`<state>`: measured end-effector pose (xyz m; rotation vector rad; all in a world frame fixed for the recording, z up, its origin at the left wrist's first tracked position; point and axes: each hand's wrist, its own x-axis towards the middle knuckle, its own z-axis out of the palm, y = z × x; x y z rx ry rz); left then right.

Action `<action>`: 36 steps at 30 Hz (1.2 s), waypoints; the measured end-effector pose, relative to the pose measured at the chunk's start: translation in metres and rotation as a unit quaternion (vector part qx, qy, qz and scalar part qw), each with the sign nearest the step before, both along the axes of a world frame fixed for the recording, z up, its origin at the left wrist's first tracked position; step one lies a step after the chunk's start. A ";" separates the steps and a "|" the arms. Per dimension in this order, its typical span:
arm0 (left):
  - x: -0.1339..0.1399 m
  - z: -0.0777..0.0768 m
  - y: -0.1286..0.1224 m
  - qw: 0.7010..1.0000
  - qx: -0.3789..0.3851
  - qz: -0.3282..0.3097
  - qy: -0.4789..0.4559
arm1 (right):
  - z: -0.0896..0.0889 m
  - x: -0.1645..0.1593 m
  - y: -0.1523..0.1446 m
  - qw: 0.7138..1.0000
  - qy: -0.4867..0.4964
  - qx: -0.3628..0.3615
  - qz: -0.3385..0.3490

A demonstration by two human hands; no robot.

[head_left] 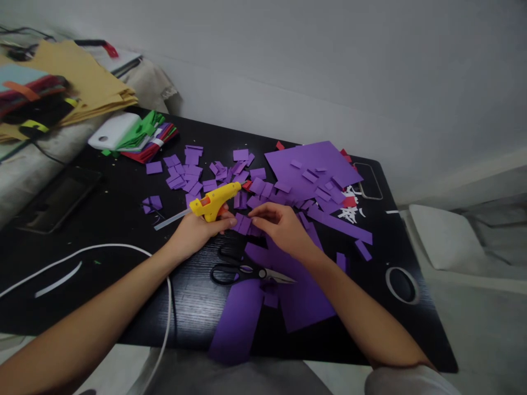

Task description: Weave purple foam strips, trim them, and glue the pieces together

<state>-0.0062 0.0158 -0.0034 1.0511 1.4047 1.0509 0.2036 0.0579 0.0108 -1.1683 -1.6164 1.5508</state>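
Observation:
A yellow hot glue gun (218, 198) is in my left hand (197, 229), its nozzle pointing right and a clear glue stick (173, 219) sticking out behind. My left thumb reaches the edge of a small purple foam-paper piece (242, 224). From the other side my right hand (284, 226) pinches at this same piece with bent fingers and thumb. Its fingertips partly hide the contact. Black-handled scissors (247, 272) lie just below both hands, blades to the right, over purple sheets (304, 296).
Small purple pieces (191, 171) are scattered behind the hands. A large purple sheet (317, 159) and white scraps (349, 211) lie at right. Coloured sheets (144, 134) sit at back left. A white cable (123, 245) crosses the left side; a tape roll (402, 285) lies near the right edge.

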 end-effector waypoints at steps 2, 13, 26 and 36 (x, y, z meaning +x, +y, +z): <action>0.000 -0.001 0.000 1.000 0.014 0.004 0.017 | 0.000 -0.001 -0.002 0.999 0.028 -0.018 -0.006; 0.003 -0.002 -0.002 0.999 0.017 0.041 0.021 | -0.008 -0.010 -0.011 0.995 0.091 -0.019 -0.044; 0.012 0.004 -0.010 0.994 0.077 0.070 0.022 | -0.011 -0.012 -0.015 0.996 0.067 0.010 -0.066; 0.010 0.005 -0.011 0.998 0.023 0.053 0.034 | 0.003 -0.010 -0.011 0.989 0.099 -0.090 -0.056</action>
